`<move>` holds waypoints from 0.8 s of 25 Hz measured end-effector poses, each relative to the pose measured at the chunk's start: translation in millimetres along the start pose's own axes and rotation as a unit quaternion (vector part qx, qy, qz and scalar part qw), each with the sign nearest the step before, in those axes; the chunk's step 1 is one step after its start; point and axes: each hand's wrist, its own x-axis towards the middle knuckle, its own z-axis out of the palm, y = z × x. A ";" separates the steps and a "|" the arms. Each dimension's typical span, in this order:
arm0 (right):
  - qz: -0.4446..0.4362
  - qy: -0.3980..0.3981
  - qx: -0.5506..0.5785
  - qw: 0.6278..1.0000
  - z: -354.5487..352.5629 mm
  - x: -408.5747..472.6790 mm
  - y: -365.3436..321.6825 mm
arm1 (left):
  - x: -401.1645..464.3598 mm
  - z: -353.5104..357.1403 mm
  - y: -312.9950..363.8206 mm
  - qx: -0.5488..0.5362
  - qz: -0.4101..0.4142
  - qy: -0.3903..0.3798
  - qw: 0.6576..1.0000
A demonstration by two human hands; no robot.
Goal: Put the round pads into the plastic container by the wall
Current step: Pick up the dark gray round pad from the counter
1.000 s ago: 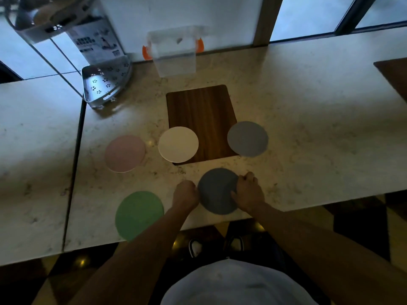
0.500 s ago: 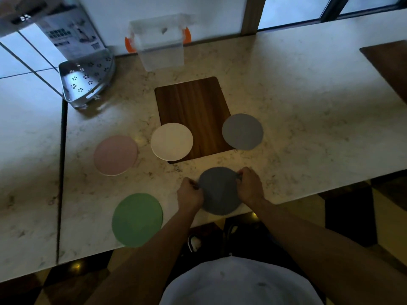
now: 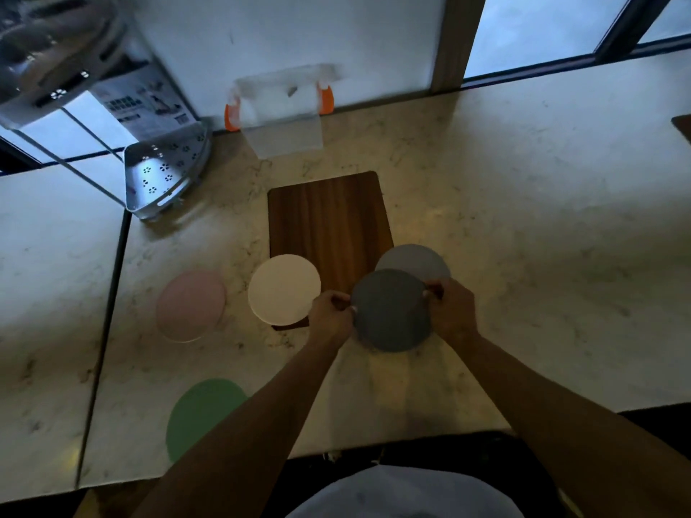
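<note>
Head view, looking down on a marble counter (image 3: 523, 226). Left hand (image 3: 331, 317) and right hand (image 3: 452, 312) each pinched shut on opposite edges of the dark grey pad (image 3: 390, 310), which overlapped the lighter grey pad (image 3: 413, 259) behind it. White pad (image 3: 284, 289) lay partly on the wooden board (image 3: 329, 226); pink pad (image 3: 190, 306) and green pad (image 3: 203, 416) lay apart on the counter — both to the left. Clear plastic container (image 3: 282, 114), with orange clips, stood against the wall beside a metal rack (image 3: 164, 181).
</note>
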 end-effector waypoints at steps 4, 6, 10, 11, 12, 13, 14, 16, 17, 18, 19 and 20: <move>-0.013 -0.007 -0.019 1.000 -13.9 43.6 7.7 | 24.1 22.5 23.8 -0.029 -0.032 -0.002 0.999; -0.019 -0.012 -0.023 0.999 -17.1 60.0 10.6 | 32.3 32.2 28.7 -0.036 -0.040 0.000 0.999; -0.011 -0.026 -0.013 1.000 -17.3 78.7 18.3 | 40.1 47.6 33.0 -0.023 -0.036 0.003 0.999; -0.007 -0.028 -0.015 0.999 -17.1 82.1 20.3 | 41.1 51.0 34.1 -0.017 -0.033 0.006 0.999; 0.000 -0.029 -0.015 0.999 -16.9 85.3 22.1 | 41.8 53.7 35.2 -0.013 -0.034 0.008 0.999; 0.009 -0.031 -0.013 0.999 -16.9 87.8 23.2 | 42.4 56.1 35.9 -0.009 -0.035 0.009 0.999; 0.013 -0.033 -0.009 0.999 -16.6 90.0 23.7 | 43.1 57.9 35.9 -0.004 -0.038 0.009 0.999; 0.012 -0.035 -0.013 0.999 -15.7 93.6 24.7 | 44.6 61.6 36.4 0.012 -0.044 0.016 0.999; 0.011 -0.036 -0.020 0.999 -15.9 95.3 25.2 | 44.9 63.9 37.3 0.024 -0.044 0.022 0.999; 0.010 -0.038 -0.026 0.999 -15.5 94.0 24.7 | 43.2 65.0 37.8 0.039 -0.037 0.030 0.998; 0.013 -0.041 -0.033 0.999 -15.2 93.4 24.3 | 41.8 67.3 38.7 0.058 -0.028 0.040 0.997; 0.017 -0.041 -0.041 0.998 -14.7 93.6 24.0 | 40.5 70.5 40.0 0.076 -0.019 0.053 0.996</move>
